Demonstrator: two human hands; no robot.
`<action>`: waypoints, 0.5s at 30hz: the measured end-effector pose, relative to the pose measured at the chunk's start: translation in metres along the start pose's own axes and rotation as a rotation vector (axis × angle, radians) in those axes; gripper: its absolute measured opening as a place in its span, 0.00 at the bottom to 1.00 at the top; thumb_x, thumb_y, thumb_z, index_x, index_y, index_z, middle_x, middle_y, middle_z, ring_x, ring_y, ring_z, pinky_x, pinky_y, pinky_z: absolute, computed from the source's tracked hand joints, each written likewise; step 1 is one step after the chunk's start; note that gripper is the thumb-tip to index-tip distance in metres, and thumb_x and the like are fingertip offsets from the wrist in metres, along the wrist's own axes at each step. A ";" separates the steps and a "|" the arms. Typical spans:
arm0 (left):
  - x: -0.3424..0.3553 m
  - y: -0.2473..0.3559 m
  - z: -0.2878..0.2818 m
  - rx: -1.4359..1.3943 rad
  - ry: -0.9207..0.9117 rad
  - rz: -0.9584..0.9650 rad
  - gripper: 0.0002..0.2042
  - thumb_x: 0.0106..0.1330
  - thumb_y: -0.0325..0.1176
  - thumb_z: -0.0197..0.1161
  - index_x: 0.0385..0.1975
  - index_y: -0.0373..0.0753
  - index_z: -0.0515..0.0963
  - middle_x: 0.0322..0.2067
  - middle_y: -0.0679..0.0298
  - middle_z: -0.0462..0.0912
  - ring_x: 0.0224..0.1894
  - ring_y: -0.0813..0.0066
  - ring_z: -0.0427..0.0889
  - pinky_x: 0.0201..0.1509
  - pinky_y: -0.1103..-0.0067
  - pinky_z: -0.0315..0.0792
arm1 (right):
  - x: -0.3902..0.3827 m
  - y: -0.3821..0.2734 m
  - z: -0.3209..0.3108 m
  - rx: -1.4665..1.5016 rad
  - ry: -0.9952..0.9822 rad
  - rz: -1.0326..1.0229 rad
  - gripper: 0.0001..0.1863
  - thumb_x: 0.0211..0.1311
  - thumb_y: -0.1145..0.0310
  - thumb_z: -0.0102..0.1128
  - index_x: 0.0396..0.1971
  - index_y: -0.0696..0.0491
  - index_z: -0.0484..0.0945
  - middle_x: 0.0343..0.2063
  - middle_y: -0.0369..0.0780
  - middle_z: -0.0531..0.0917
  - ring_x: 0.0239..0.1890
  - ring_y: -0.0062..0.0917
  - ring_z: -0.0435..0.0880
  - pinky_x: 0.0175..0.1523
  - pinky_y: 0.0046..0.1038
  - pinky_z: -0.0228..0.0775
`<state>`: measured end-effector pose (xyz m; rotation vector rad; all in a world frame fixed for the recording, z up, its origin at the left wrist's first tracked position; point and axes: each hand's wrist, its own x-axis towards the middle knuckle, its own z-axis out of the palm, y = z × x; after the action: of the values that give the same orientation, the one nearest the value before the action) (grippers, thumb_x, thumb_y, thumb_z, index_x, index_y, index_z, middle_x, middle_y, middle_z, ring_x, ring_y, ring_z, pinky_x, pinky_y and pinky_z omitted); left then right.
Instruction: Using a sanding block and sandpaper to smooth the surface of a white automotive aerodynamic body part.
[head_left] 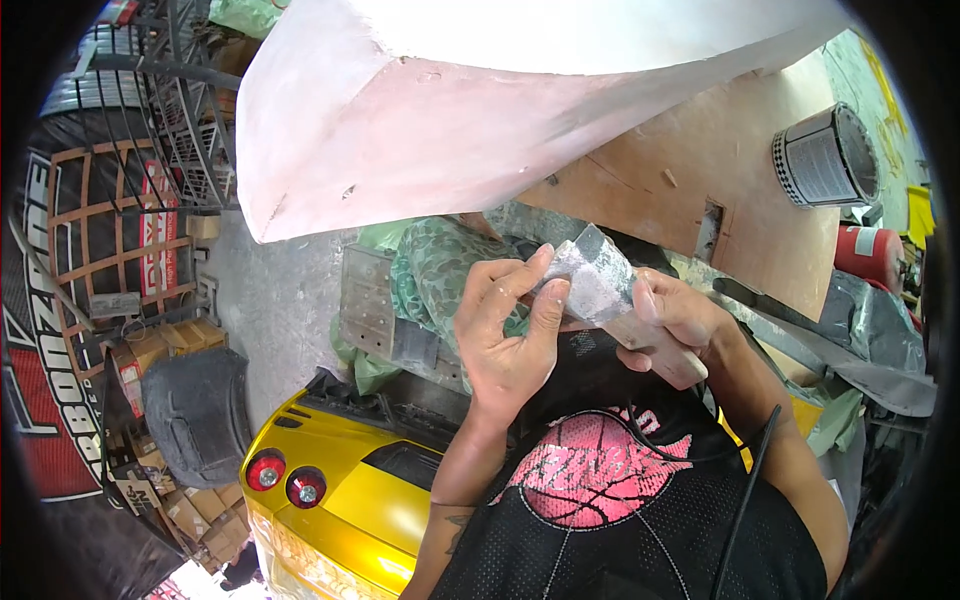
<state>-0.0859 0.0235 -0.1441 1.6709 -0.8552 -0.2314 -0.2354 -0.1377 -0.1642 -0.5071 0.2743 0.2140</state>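
In front of my chest I hold a pale, flat-sided sanding block [655, 350]. A piece of grey sandpaper [597, 282], dusted white, is folded over its far end. My right hand [680, 312] is closed around the block, thumb and fingers on opposite sides. At the paper's left edge, the thumb and index finger of my left hand [508, 325] pinch it, with the other fingers curled. Beyond both hands is a large moulded panel [400, 150], whitish with pink patches and a few small dark pits. Neither hand touches that panel.
A plywood board [700, 170] lies at the far right, with a metal can [825, 157] on it. Beside it is a red cylinder [868, 255]. A glossy yellow car body part [350, 500] stands low at left. Cardboard boxes [205, 525] and metal racks [190, 90] line the left.
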 end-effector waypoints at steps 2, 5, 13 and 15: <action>-0.002 0.000 0.002 -0.018 0.006 -0.014 0.14 0.66 0.25 0.73 0.50 0.34 0.85 0.39 0.61 0.81 0.41 0.74 0.79 0.47 0.79 0.74 | 0.001 0.002 0.000 0.022 -0.006 -0.015 0.30 0.71 0.48 0.64 0.60 0.54 0.73 0.44 0.38 0.82 0.33 0.20 0.80 0.32 0.27 0.77; -0.004 -0.002 0.005 -0.060 0.046 -0.032 0.13 0.66 0.26 0.73 0.50 0.34 0.85 0.40 0.61 0.82 0.41 0.73 0.79 0.47 0.79 0.73 | 0.003 0.004 -0.001 -0.020 -0.019 -0.065 0.31 0.71 0.45 0.62 0.60 0.55 0.73 0.43 0.38 0.81 0.34 0.20 0.81 0.33 0.28 0.80; -0.007 -0.004 0.004 -0.209 0.043 -0.083 0.13 0.65 0.28 0.74 0.48 0.34 0.86 0.40 0.60 0.83 0.40 0.73 0.80 0.44 0.79 0.74 | 0.002 -0.001 0.002 -0.112 -0.063 -0.077 0.36 0.69 0.44 0.64 0.64 0.57 0.72 0.45 0.39 0.81 0.43 0.25 0.85 0.41 0.35 0.87; -0.002 -0.007 -0.001 -0.351 -0.007 -0.024 0.15 0.61 0.30 0.77 0.48 0.36 0.86 0.39 0.61 0.84 0.41 0.71 0.80 0.48 0.75 0.74 | 0.000 -0.003 0.006 -0.120 -0.003 -0.054 0.39 0.63 0.40 0.68 0.59 0.60 0.75 0.44 0.43 0.83 0.39 0.30 0.87 0.38 0.38 0.87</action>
<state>-0.0839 0.0253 -0.1510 1.3532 -0.7515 -0.3808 -0.2337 -0.1379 -0.1579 -0.6320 0.2454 0.1794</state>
